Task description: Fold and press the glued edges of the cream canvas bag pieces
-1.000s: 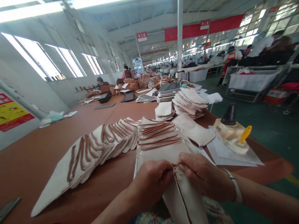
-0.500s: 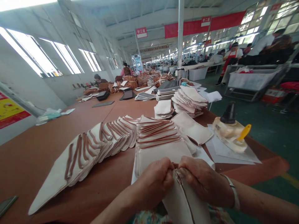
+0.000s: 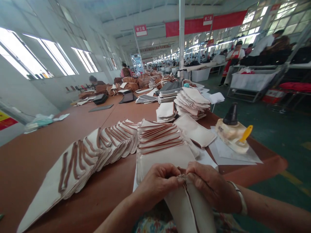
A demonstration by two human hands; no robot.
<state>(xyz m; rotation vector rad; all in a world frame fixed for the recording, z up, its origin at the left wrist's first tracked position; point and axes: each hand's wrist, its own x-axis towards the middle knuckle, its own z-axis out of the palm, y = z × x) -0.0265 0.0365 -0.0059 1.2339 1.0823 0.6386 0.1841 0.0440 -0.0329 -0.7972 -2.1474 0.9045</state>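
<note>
the pale piece (image 3: 200,207) hangs at the near side of the tabletop (image 3: 116,184), its top end pinched between the fingers of the left hand (image 3: 155,183) and right hand (image 3: 213,186). the left thumb (image 3: 175,182), curled half a second ago, now lies straight toward the seam (image 3: 190,200), suggesting a shifted grip there. both forearms angle inward, before the stack (image 3: 167,158).

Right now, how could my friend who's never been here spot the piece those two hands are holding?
Find the big brown table, then the overlapping pale pieces on it. Just nearer, the left hand and right hand pinch the held piece by its upper end. Unlike those neighbours, it's in the hands, with one dark line running down its length and patterned cloth behind.
</note>
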